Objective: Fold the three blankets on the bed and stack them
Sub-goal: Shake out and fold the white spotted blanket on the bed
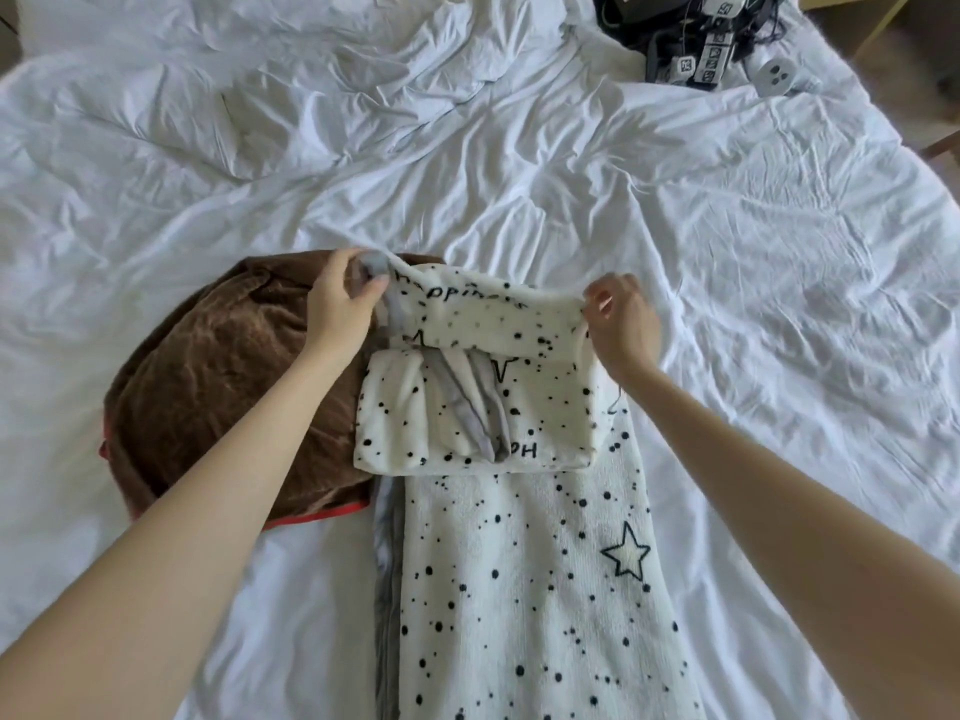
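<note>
You're mid-fold on the spotted blanket [519,589]. It lies as a long narrow strip running away from you down the bed [727,252], and its far end is already doubled into a chunky packet. Your left hand [343,298] grips the far left corner of the top flap, curled round a bunch of white pile and grey backing. Your right hand [621,317] pinches the far right corner, fingers [602,304] closed tight on the edge. The flap is lifted and stretched between the two.

Next move, I reckon: bring that flap over toward you and lay it square on the packet, keeping both corners level so the edges line up. The grey lining is bunched up in the middle of the packet, so I'd flatten it first or you'll get a lump. Most of the strip near you is not yet folded.

The stuff is plush white fleece with black dots, outlined stars and some lettering, and a smoother grey backing shows along the left edge.

The brown blanket [223,387] sits just left of the packet, touching it. It's velvety with a sheen and red trim, in a rounded, loosely folded heap, so it may need squaring before you stack. I can't spot a third blanket. The sheet is white and crumpled.
</note>
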A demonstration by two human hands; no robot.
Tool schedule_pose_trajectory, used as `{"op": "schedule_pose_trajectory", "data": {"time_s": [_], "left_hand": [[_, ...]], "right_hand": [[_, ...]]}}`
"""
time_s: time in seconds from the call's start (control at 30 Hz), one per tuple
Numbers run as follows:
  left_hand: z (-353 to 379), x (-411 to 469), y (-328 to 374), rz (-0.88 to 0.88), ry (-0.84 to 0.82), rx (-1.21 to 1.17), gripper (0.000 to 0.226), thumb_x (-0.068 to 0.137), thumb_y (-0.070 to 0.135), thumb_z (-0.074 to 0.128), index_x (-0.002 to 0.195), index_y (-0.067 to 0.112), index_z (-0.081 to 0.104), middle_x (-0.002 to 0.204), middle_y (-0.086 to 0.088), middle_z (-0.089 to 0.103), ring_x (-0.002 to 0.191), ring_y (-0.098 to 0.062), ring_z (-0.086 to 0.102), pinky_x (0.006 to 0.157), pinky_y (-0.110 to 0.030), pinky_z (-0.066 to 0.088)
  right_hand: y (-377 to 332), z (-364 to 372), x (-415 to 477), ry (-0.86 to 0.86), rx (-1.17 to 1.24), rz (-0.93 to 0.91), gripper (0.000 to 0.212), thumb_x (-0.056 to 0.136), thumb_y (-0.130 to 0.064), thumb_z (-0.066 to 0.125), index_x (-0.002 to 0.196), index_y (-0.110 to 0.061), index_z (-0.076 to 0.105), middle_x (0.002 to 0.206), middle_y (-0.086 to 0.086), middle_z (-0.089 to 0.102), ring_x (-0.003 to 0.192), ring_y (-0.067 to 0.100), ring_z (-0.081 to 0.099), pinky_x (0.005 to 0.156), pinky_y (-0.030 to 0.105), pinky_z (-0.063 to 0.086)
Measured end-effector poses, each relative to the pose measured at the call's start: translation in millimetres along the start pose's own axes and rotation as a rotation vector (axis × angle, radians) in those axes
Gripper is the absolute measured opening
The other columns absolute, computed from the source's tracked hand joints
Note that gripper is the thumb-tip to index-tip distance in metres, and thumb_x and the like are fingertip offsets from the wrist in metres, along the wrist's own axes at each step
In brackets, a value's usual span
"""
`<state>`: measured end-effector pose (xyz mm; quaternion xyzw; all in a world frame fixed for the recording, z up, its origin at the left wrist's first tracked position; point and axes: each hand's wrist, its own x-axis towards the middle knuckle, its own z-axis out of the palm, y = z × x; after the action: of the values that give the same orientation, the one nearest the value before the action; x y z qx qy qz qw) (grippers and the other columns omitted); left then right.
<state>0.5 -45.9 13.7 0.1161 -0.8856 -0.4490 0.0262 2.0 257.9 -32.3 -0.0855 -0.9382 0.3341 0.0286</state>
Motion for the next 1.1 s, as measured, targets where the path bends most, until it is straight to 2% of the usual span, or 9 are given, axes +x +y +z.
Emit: {"op": "schedule_pose_trajectory", "data": {"time_s": [0.1,0.2,0.27,0.33,0.43,0.53,0.67,0.83,1.1], "left_hand": [[12,2,0,0.07,-0.089,0.182,0.062,0.089,0.017,0.069,0.144,0.016,0.039,0.147,-0.005,0.039,0.136,-0.018,0.033,0.107,-0.027,0.029],[37,-31,-7,0.334,-0.156,0.337,0.049,0.086,0.007,0.069,0.132,0.012,0.054,0.138,-0.006,0.048,0.132,-0.021,0.041,0.113,-0.041,0.034],[57,-58,-13,0.457,-0.364,0.388,0.044,0.085,0.004,0.067,0.126,0.016,0.06,0.137,-0.001,0.052,0.131,-0.018,0.044,0.113,-0.043,0.036],[74,-77,-20,0.588,-0.621,0.549,0.055,0.084,0.001,0.06,0.134,0.023,0.055,0.147,0.004,0.044,0.139,-0.016,0.036,0.12,-0.037,0.023],[83,-81,-29,0.676,-0.814,0.769,0.064,0.082,0.007,0.057,0.142,0.028,0.045,0.154,0.007,0.034,0.143,-0.016,0.026,0.12,-0.039,0.015],[78,-71,-31,0.69,-0.838,0.862,0.054,0.079,0.008,0.055,0.13,0.027,0.053,0.133,0.005,0.047,0.124,-0.017,0.038,0.104,-0.033,0.029],[61,-60,-28,0.697,-0.672,0.843,0.037,0.077,0.002,0.056,0.109,0.02,0.059,0.11,0.005,0.057,0.104,-0.016,0.045,0.077,-0.026,0.03],[15,-51,-23,0.748,-0.314,0.658,0.038,0.065,0.005,0.065,0.1,0.018,0.057,0.087,0.004,0.065,0.082,-0.018,0.058,0.061,-0.026,0.045],[-3,-102,-73,0.621,-0.619,0.812,0.054,0.065,-0.01,0.061,0.109,0.021,0.07,0.108,0.01,0.063,0.104,-0.016,0.056,0.082,-0.031,0.047]], "right_hand": [[-8,-5,15,-0.008,-0.001,-0.023,0.024,0.092,-0.017,0.059,0.114,-0.011,0.054,0.114,0.002,0.057,0.09,0.015,0.059,0.07,0.03,0.051],[-6,3,-17,-0.041,-0.022,-0.184,0.018,0.089,-0.002,0.054,0.105,-0.008,0.058,0.107,0.004,0.059,0.084,0.014,0.06,0.066,0.022,0.05],[4,12,-50,-0.075,-0.033,-0.341,0.02,0.085,0.005,0.054,0.096,-0.009,0.062,0.099,0.002,0.062,0.079,0.011,0.057,0.062,0.024,0.053],[21,23,-78,-0.246,-0.121,-0.471,0.023,0.083,-0.001,0.063,0.102,-0.013,0.066,0.108,0.001,0.064,0.094,0.014,0.059,0.077,0.033,0.056],[45,29,-100,-0.565,-0.356,-0.615,0.054,0.078,-0.041,0.073,0.127,-0.023,0.059,0.139,-0.002,0.054,0.132,0.018,0.045,0.109,0.044,0.039],[59,27,-103,-0.644,-0.509,-0.699,0.066,0.06,-0.051,0.084,0.116,-0.02,0.068,0.126,0.001,0.065,0.123,0.021,0.057,0.109,0.047,0.041],[69,22,-97,-0.388,-0.456,-0.696,0.033,0.063,-0.014,0.088,0.092,-0.02,0.073,0.097,-0.003,0.074,0.098,0.014,0.069,0.109,0.041,0.035],[78,-3,-82,-0.202,-0.447,-0.562,0.043,0.066,-0.002,0.082,0.106,-0.01,0.066,0.106,0.004,0.069,0.097,0.024,0.066,0.103,0.044,0.046],[84,-10,-99,-0.233,-0.46,-0.519,0.033,0.068,0.012,0.075,0.09,-0.011,0.066,0.094,0.001,0.066,0.085,0.022,0.061,0.086,0.04,0.052]]}}
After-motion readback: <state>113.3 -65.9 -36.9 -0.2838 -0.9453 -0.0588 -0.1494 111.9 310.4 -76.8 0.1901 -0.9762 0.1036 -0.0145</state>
